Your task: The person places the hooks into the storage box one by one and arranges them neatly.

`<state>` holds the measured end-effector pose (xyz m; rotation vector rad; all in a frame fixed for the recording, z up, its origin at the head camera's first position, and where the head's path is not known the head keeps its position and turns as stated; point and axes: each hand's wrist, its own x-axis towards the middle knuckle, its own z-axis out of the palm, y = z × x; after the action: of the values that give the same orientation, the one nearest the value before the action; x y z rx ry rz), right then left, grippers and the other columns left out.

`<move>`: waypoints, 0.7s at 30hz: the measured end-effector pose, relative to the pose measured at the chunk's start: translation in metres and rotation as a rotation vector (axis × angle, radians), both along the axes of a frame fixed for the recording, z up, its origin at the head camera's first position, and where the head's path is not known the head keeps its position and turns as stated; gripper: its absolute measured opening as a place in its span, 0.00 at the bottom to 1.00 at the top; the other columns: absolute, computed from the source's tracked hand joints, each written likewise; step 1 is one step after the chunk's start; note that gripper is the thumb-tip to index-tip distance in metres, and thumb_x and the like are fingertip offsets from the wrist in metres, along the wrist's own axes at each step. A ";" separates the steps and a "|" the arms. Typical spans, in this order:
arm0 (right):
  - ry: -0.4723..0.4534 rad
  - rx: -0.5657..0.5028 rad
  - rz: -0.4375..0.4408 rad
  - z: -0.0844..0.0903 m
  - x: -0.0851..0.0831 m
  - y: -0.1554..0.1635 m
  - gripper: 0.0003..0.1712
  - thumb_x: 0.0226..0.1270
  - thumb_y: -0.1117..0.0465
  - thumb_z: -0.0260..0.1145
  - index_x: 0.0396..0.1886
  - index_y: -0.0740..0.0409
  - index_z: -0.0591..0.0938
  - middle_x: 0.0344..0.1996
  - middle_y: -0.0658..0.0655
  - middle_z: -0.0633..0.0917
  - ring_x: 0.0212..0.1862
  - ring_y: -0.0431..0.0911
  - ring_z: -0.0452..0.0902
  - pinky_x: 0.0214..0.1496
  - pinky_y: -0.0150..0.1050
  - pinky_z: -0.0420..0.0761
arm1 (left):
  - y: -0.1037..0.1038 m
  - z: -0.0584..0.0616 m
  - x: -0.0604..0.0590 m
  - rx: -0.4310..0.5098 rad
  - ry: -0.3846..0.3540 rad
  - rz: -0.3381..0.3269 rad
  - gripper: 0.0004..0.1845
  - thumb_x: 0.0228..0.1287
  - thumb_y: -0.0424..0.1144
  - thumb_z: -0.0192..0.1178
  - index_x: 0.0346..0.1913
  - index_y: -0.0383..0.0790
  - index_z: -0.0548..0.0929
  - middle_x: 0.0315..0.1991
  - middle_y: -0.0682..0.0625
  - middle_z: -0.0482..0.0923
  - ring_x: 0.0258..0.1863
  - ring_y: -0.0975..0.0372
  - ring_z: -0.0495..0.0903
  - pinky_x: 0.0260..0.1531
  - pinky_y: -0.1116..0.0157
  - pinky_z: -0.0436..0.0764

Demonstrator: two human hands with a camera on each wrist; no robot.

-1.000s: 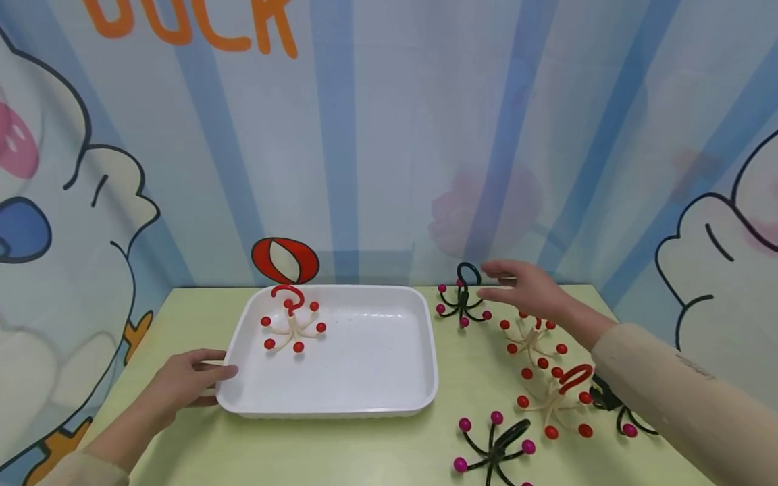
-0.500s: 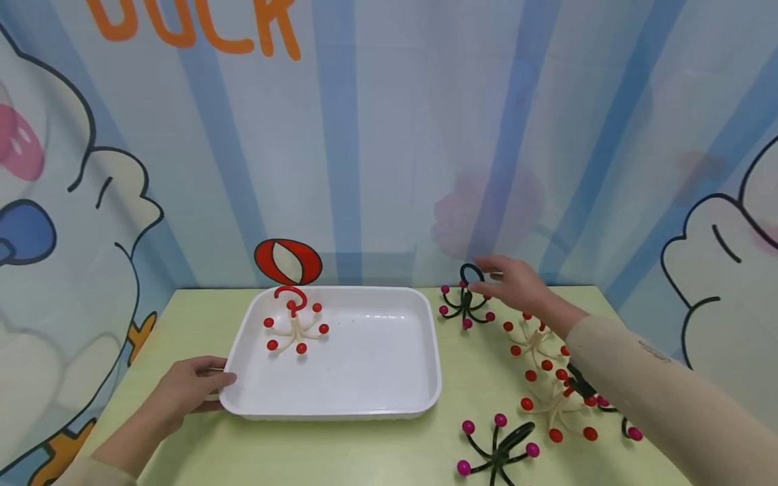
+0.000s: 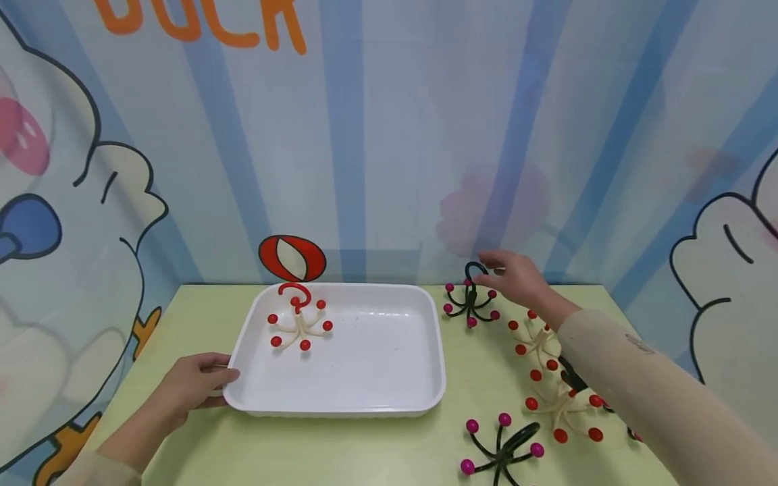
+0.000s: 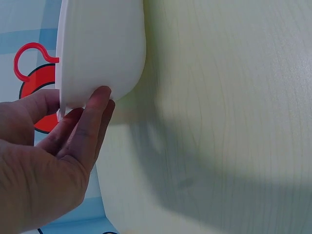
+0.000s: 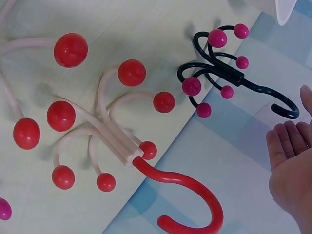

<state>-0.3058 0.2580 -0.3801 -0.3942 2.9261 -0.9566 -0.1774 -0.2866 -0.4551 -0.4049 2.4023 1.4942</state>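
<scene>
My left hand [image 3: 188, 388] pinches the left rim of a white tray [image 3: 365, 378], thumb over the edge and fingers under the outer wall [image 4: 107, 44]. Inside the tray's left part stands a cream multi-armed hanger [image 3: 300, 327] with red ball tips and a red hook. My right hand [image 3: 516, 277] is at the hook of a black multi-armed hanger [image 3: 471, 297] with magenta balls, standing near the table's back edge. In the right wrist view its thumb and fingers are spread either side of the black hook [image 5: 285, 113], with a gap between.
Two more cream hangers, one behind [image 3: 539, 341] and one nearer [image 3: 562, 407], stand under the right forearm. A black hanger [image 3: 571, 374] is partly hidden by the sleeve; another [image 3: 503, 455] lies at the front. A printed curtain [image 3: 389, 135] hangs behind the table [image 3: 389, 452].
My right hand has moved slightly left and closer to the black hanger's hook, its thumb and fingers drawing nearer together. The left hand keeps its grip on the tray.
</scene>
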 end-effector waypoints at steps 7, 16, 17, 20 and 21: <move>0.015 -0.015 -0.033 -0.005 -0.004 0.001 0.33 0.80 0.57 0.68 0.75 0.68 0.74 0.69 0.72 0.78 0.71 0.67 0.74 0.70 0.63 0.80 | 0.000 0.000 0.001 -0.002 0.007 -0.006 0.31 0.76 0.34 0.65 0.71 0.17 0.68 0.59 0.24 0.78 0.42 0.53 0.88 0.42 0.55 0.94; 0.073 -0.026 -0.094 -0.014 -0.009 -0.002 0.19 0.79 0.59 0.68 0.61 0.67 0.85 0.55 0.69 0.88 0.58 0.63 0.84 0.55 0.58 0.88 | 0.001 0.002 0.002 -0.001 0.032 -0.011 0.29 0.76 0.32 0.64 0.70 0.16 0.69 0.59 0.24 0.78 0.42 0.54 0.89 0.41 0.56 0.94; 0.082 -0.023 -0.101 -0.015 -0.010 -0.002 0.18 0.79 0.59 0.68 0.60 0.66 0.86 0.54 0.68 0.88 0.56 0.62 0.84 0.52 0.57 0.88 | 0.001 0.002 0.002 -0.001 0.031 -0.011 0.29 0.76 0.32 0.64 0.70 0.16 0.69 0.59 0.23 0.78 0.43 0.53 0.89 0.41 0.56 0.94; 0.098 -0.009 -0.110 -0.017 -0.011 -0.003 0.16 0.80 0.59 0.67 0.58 0.65 0.88 0.52 0.67 0.89 0.52 0.60 0.86 0.48 0.53 0.88 | 0.001 0.002 0.002 -0.005 0.026 -0.009 0.30 0.76 0.33 0.64 0.71 0.16 0.69 0.59 0.23 0.78 0.43 0.53 0.89 0.41 0.56 0.94; 0.101 -0.003 -0.109 -0.017 -0.012 -0.003 0.16 0.81 0.59 0.67 0.57 0.65 0.88 0.52 0.67 0.89 0.51 0.60 0.86 0.47 0.52 0.87 | 0.001 0.002 0.002 -0.007 0.025 -0.008 0.30 0.76 0.33 0.64 0.71 0.16 0.68 0.59 0.24 0.78 0.43 0.53 0.88 0.41 0.56 0.94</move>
<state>-0.3174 0.2550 -0.3970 -0.2945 3.0662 -0.9821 -0.1756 -0.2858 -0.4531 -0.3794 2.4254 1.4966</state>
